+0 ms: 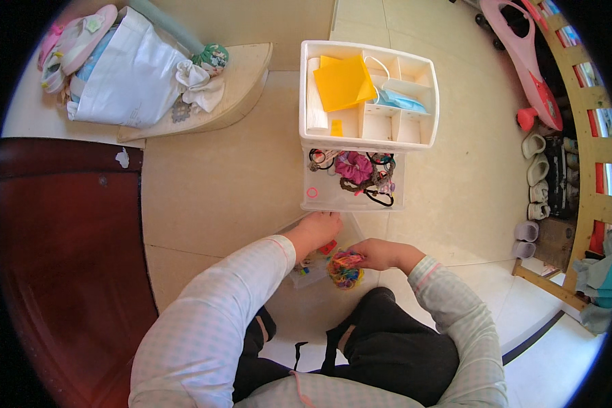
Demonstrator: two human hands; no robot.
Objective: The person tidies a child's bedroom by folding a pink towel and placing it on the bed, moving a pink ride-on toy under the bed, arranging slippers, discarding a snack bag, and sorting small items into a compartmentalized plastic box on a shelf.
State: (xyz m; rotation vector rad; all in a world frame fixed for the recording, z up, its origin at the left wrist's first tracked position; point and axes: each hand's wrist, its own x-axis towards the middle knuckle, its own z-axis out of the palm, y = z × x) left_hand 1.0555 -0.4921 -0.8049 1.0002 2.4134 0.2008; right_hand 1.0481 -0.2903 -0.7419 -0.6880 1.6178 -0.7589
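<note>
My right hand [380,254] grips a bundle of multicoloured elastic bands or yarn [346,269]. It is held over the right side of a clear plastic tray [311,279] on the floor. My left hand [319,232] reaches over the far part of that tray with its fingers bent down. Whether those fingers hold anything is hidden. Between the hands a small red piece [328,248] lies in the tray, with other small colourful bits partly under my left sleeve. Just beyond, a pulled-out clear drawer [326,204] holds a magenta scrunchie [354,167], several hair ties and a pink ring [312,192].
Above that drawer stands a white organizer [370,140] holding yellow paper [342,84] and a blue face mask [400,101]. A corner shelf [245,97] with a white bag [130,76] is at left, over a dark red wooden panel [71,239]. Shoes [538,171] and a pink ride-on toy [533,76] line the right.
</note>
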